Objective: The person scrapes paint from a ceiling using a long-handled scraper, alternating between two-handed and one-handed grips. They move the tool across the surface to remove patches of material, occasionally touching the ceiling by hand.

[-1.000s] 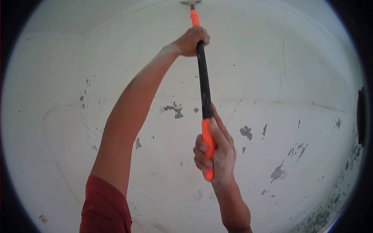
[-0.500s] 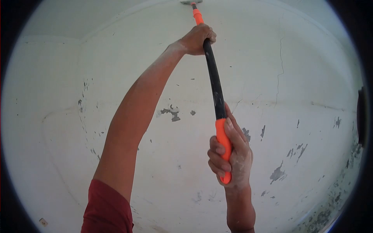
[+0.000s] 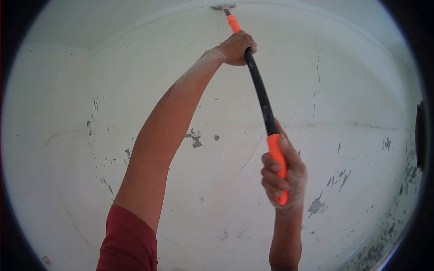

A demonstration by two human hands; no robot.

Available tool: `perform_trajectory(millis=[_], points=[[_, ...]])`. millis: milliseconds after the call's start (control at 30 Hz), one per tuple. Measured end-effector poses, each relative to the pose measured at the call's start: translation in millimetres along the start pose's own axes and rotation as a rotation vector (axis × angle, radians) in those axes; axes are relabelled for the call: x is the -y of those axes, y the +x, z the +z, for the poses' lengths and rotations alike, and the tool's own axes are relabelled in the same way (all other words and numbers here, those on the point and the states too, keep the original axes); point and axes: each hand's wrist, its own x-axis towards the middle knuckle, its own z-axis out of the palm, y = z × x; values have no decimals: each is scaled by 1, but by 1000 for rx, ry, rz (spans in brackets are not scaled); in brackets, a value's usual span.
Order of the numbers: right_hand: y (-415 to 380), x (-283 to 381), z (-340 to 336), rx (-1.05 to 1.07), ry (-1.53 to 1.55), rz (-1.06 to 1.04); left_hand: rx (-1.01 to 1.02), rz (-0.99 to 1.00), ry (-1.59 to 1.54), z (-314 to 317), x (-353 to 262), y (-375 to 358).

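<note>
We hold one long-handled scraper with both hands. The left hand is closed around the upper part of the shaft, just below the orange collar. The right hand is closed around the lower orange grip, with its fingers wrapped across the front. The shaft leans, its top toward our left.

The flat head is near the top edge of the wall, just beside the ceiling line. We cannot confirm contact between the head and the wall.

Surface condition, as an indication of progress:
- Upper section: mostly pale and continuous, with a thin crack right of the shaft.
- Middle section: a grey exposed patch lies beside the left forearm.
- Lower right section: a larger grey patch has smaller flecks around it; mottled damage follows the lower right edge.

We judge the work to be partly complete at most. Pale coating covers most of the wall, and the grey areas are scattered. We cannot tell which of them the tool produced, so the finished and unfinished portions cannot be separated reliably.
</note>
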Motion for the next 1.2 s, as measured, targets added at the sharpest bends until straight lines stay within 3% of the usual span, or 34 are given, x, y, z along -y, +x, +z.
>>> perform_trajectory(millis=[67,267,333,367,500,633,733,900,1000,1133,1200], points=[[1,7,-11,108,178,-61,50,-42,-4,-3,-7,5],[-8,20,-11,110,234,-50,111,-95,24,-5,-17,24],[-15,24,-13,102,249,-54,1,115,74,0,-30,42],[-20,25,-17,120,319,-62,203,-30,140,0,-40,56],[-29,44,-42,94,360,-42,54,-65,-111,23,-62,79],[-37,55,-58,226,420,-28,102,-52,-48,26,-72,88],[-39,57,-58,198,383,16,159,-101,-28,26,-73,80],[-34,56,-34,-17,29,-29,21,27,3,25,-59,71],[-31,48,-16,-26,-60,-9,108,-51,96,7,-48,49],[-16,41,-17,83,-85,28,25,-7,130,5,-23,21],[-10,33,-13,88,-86,24,69,-132,27,0,-18,17]])
